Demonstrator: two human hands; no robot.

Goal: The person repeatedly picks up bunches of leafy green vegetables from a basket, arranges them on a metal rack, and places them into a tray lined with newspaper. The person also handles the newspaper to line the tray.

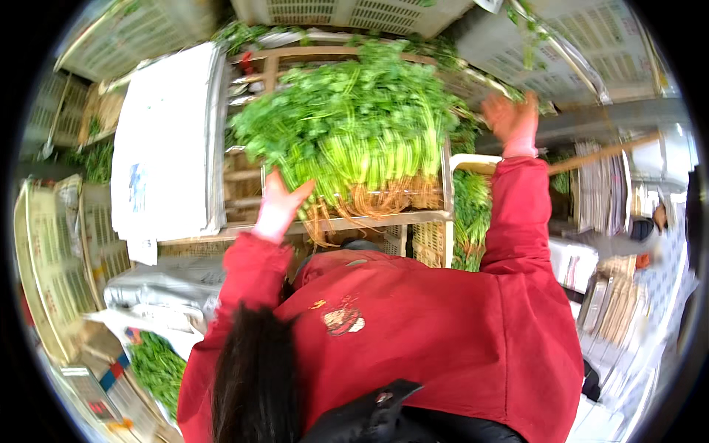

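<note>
A large pile of coriander (369, 118) with pale green stems and brown roots lies on a wooden rack (413, 218) in front of me. My left hand (284, 199) is at the pile's near left corner, thumb and fingers apart, against the outer stems and roots. Whether it presses on them I cannot tell. Out to the right of the pile, my right hand (511, 122) is raised and blurred, its fingers spread. Nothing shows in its grasp. Close behind that hand lies a thin green stalk (509, 90) along a crate's edge.
A stack of white sheets (166, 148) stands left of the coriander. Pale plastic crates (317, 11) line the far side, with more crates (55, 244) at the left. Other greens sit in a container (470, 214) at right and a white bag (159, 365) at lower left.
</note>
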